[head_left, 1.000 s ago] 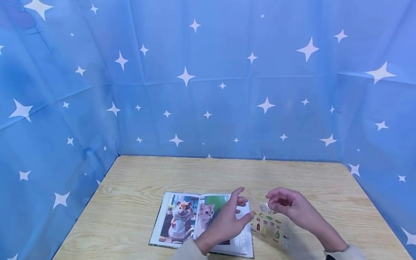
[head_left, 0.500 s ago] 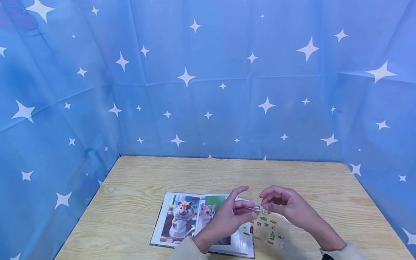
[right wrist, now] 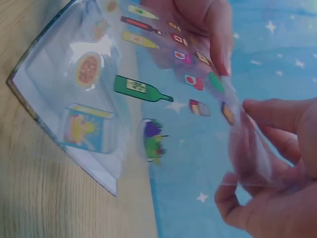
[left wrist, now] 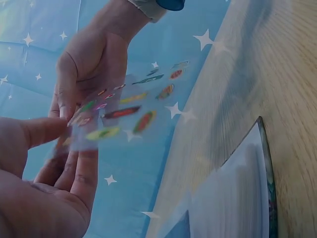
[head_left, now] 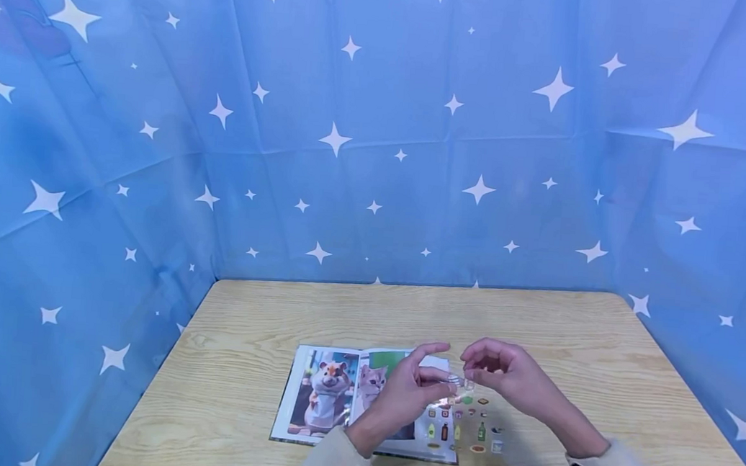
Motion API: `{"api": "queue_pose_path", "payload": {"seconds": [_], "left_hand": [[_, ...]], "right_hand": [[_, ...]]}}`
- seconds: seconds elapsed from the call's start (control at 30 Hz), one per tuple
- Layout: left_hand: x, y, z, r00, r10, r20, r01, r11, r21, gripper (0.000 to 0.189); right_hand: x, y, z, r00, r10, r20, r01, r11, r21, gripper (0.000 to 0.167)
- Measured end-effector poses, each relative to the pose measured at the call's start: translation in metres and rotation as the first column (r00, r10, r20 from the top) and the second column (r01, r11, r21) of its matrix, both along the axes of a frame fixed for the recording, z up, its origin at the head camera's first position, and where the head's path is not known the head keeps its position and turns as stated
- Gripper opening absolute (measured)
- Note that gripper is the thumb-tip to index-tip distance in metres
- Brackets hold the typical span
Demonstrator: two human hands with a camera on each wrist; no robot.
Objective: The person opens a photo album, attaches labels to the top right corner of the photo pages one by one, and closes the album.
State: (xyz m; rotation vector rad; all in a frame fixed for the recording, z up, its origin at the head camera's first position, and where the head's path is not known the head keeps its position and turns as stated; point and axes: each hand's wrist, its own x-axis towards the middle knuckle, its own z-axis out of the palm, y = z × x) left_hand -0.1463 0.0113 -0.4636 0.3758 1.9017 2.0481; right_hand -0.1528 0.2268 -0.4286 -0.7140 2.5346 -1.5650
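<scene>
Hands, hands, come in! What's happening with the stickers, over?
Left hand and right hand: both pinching sticker sheet. Sheet: raised off table. Book: open on table. Nothing seen blocking, over.

The head view was bright and even, with a soft shadow on the table below the right forearm and a white glare spot at the bottom edge. The left wrist view was dimmer, the clear sheet's prints blurred, perhaps by motion. In the right wrist view, white glare broke beside a hazy round print.
</scene>
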Motion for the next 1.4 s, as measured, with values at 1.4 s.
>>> {"api": "queue_pose_path", "payload": {"seconds": [1.4], "left_hand": [[0.001, -0.001, -0.005, 0.999, 0.046, 0.029, -0.044, 0.996, -0.072, 0.051]], "right_hand": [[0.014, -0.015, -0.015, 0.944, -0.098, -0.317, 0.147, 0.980, 0.137, 0.030]]}}
